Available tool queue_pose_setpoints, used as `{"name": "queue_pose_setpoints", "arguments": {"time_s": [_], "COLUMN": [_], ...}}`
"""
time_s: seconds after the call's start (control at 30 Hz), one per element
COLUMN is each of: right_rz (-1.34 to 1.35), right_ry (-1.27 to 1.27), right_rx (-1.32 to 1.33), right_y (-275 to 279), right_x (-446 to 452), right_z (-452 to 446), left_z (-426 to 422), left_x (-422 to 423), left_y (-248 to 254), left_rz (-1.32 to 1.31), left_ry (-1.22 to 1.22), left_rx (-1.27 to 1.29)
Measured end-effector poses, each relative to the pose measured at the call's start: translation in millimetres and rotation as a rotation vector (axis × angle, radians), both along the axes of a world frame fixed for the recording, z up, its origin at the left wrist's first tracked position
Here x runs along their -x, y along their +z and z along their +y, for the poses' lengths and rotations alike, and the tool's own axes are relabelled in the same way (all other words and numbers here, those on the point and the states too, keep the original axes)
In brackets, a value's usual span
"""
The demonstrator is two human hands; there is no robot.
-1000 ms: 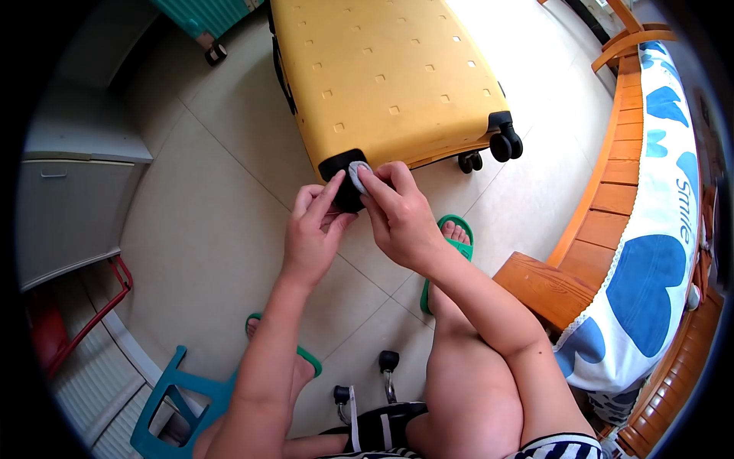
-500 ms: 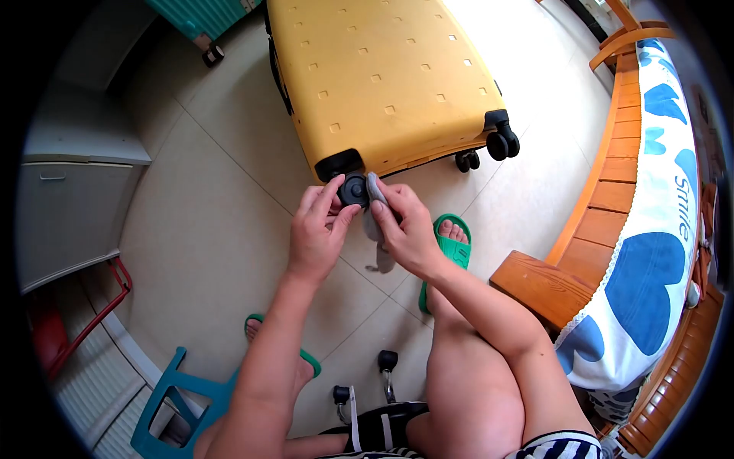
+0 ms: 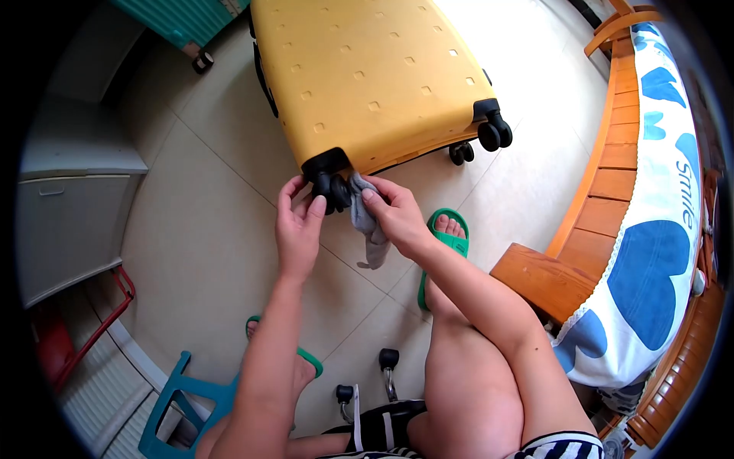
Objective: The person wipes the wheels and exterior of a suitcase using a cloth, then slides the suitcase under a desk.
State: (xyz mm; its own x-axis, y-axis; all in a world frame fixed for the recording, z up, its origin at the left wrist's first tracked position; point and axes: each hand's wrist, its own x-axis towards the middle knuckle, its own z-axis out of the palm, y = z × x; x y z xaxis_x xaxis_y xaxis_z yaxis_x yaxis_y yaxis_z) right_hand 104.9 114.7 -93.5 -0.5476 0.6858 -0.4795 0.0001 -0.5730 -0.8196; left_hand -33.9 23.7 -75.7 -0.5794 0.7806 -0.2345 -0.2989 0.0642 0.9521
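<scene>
A yellow suitcase (image 3: 375, 76) lies flat in front of me, its wheels facing my way. At its near left corner, my left hand (image 3: 300, 222) grips a black caster wheel (image 3: 334, 193) between thumb and fingers. In my right hand (image 3: 394, 214) a grey cloth (image 3: 367, 222) is bunched, its loose end hanging down. The cloth's upper part touches the right side of that wheel or lies very close to it. Another black double wheel (image 3: 495, 134) sticks out at the suitcase's right corner.
A wooden bench (image 3: 612, 191) with a blue-and-white cover runs along the right. Grey cabinet (image 3: 76, 229) and a teal plastic stool (image 3: 176, 413) are on the left. A turquoise suitcase (image 3: 183, 27) stands at the upper left. My feet wear green slippers (image 3: 459, 241).
The caster wheel has swivelled from face-on to nearly edge-on. My left hand has shifted left and lower, and the cloth has moved slightly left. The whole view has shifted a little.
</scene>
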Motion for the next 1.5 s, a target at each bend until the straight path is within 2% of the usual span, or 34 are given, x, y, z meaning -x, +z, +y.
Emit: {"name": "queue_pose_setpoints", "arguments": {"time_s": [0.07, 0.1, 0.17, 0.2, 0.3, 0.47, 0.53, 0.67, 0.7, 0.87, 0.97, 1.0, 1.07, 1.27, 1.33, 1.43, 1.5], "right_rz": [-0.167, -0.166, -0.217, -0.218, -0.126, -0.28, -0.428, -0.34, -0.295, -0.321, -0.378, -0.379, -0.364, -0.281, -0.278, -0.241, -0.165], "right_ry": [0.1, 0.097, 0.229, 0.227, 0.114, 0.106, 0.225, 0.232, 0.203, 0.164, 0.251, 0.252, 0.326, 0.266, 0.287, 0.257, 0.093], "right_rx": [-0.399, -0.398, -0.732, -0.731, -1.073, -1.065, -1.056, -1.093, -1.196, -1.292, -1.148, -1.147, -0.915, -0.885, -0.871, -0.862, -0.886], "right_y": [-8.6, -2.4, 12.2, 15.7, 25.9, 30.9, 23.6, 34.3, 37.0, 34.8, 28.4, 29.2, 30.2, 31.8, 26.9, 26.3, 33.4], "right_x": [-0.9, -2.1, -8.2, -8.6, -2.0, 14.5, 2.0, -11.7, -8.9, 8.3, -4.1, -8.4, -16.3, -15.9, -15.1, -14.4, -9.6], "right_z": [-1.4, -3.3, -12.4, -16.0, -19.6, -1.2, 1.3, -16.7, -12.8, 4.1, 7.5, 2.2, -8.1, -1.7, -1.3, -2.9, -0.4], "left_z": [-1.7, -1.3, -1.9, -2.1, -0.6, 1.8, 4.3, 8.5, 11.3, 13.5, 10.5, 9.4, 4.7, 3.6, -0.7, -0.2, 1.3], "left_x": [7.8, 8.2, 8.5, 7.7, -2.0, -11.5, -9.8, -10.4, -11.8, -8.6, -0.8, -1.3, -3.2, -2.6, 2.5, -1.4, -5.4], "left_y": [-4.5, -2.9, -5.0, -8.7, -11.8, -8.8, -4.0, -5.8, -0.5, 3.7, -1.0, -6.3, -15.9, -14.7, -20.4, -25.1, -18.2], "left_rz": [0.006, -0.014, -0.032, 0.022, 0.037, 0.08, 0.061, 0.07, 0.084, 0.045, 0.127, 0.115, 0.098, -0.074, -0.258, -0.257, -0.296], "left_ry": [-0.052, -0.055, -0.059, -0.076, -0.037, 0.013, 0.036, 0.029, 0.0, 0.006, -0.078, -0.035, 0.007, -0.02, -0.106, -0.044, -0.021], "left_rx": [0.038, 0.046, 0.054, 0.077, 0.071, 0.109, 0.146, 0.16, 0.199, 0.205, 0.299, 0.237, 0.183, 0.113, 0.176, 0.117, 0.093]}}
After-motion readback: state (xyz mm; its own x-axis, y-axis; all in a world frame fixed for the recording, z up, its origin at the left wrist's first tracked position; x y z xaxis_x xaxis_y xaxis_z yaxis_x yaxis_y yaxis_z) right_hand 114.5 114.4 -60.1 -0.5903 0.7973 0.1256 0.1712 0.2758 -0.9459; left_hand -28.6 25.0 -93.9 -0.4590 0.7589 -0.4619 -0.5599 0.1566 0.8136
